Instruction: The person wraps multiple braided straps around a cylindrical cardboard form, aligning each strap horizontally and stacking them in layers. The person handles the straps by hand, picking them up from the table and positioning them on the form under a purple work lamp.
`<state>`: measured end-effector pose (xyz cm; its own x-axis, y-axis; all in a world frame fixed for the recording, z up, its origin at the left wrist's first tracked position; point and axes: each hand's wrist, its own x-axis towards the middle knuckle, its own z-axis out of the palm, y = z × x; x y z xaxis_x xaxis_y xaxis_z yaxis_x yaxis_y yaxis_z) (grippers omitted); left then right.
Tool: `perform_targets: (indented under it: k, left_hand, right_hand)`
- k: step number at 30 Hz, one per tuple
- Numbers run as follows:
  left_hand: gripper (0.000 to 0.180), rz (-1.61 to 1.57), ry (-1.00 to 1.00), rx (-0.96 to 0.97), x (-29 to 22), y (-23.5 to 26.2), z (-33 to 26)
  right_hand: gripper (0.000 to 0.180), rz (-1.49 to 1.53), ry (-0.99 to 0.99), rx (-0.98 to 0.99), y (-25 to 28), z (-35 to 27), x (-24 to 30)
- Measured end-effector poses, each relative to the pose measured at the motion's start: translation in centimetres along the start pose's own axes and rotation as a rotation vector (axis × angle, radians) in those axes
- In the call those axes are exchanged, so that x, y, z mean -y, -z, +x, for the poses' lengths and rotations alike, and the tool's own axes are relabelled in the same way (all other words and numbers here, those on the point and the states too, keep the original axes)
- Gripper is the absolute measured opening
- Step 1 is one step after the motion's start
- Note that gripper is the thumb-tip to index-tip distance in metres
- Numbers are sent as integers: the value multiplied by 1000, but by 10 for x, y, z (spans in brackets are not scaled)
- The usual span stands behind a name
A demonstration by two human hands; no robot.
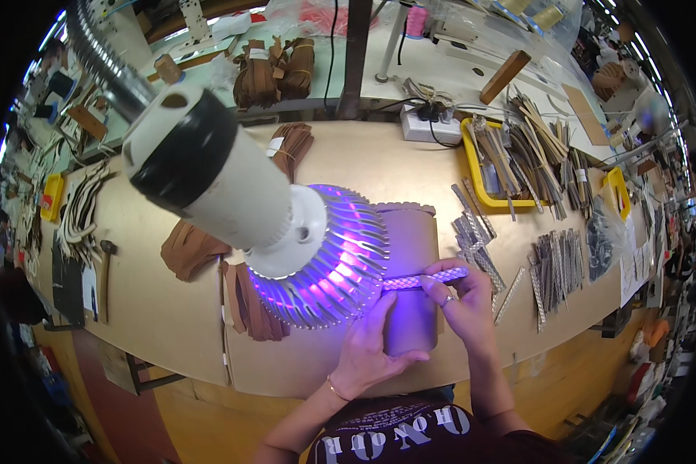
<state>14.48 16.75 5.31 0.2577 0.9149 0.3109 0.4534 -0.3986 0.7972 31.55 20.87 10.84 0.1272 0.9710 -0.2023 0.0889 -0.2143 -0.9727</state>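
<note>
A narrow patterned strip (429,278) lies across a brown leather piece (410,255) under the purple glow of a finned lamp (317,255). My right hand (460,298) pinches the strip at its right part, fingers closed on it. My left hand (367,348) rests flat on the lower part of the leather piece, thumb stretched along its bottom edge, just below the lamp's rim. The lamp's white body and flexible hose hide the table to the upper left of the piece.
More patterned strips (553,267) lie in rows at the right. A yellow tray (472,166) holds many long strips. Brown leather pieces (189,247) lie left of the lamp, with bundles (274,69) at the back. A white power strip (425,124) sits behind. The table edge (286,379) runs close to me.
</note>
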Motion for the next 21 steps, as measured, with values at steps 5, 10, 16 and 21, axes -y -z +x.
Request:
perform_targets:
  k: [5, 10, 16, 21]
  left_hand:
    - [102, 71, -22, 37, -1, 4, 4]
    - [101, 152, -3, 76, -5, 3, 13]
    - [97, 256, 45, 129, -15, 9, 19]
    - [96, 337, 79, 238, -20, 14, 25]
  right_hand:
    - [12, 77, -56, 18, 1, 4, -4]
    - [13, 45, 20, 2, 5, 10, -8]
    - [12, 103, -127, 26, 27, 14, -16]
    - [15, 188, -113, 41, 33, 16, -21]
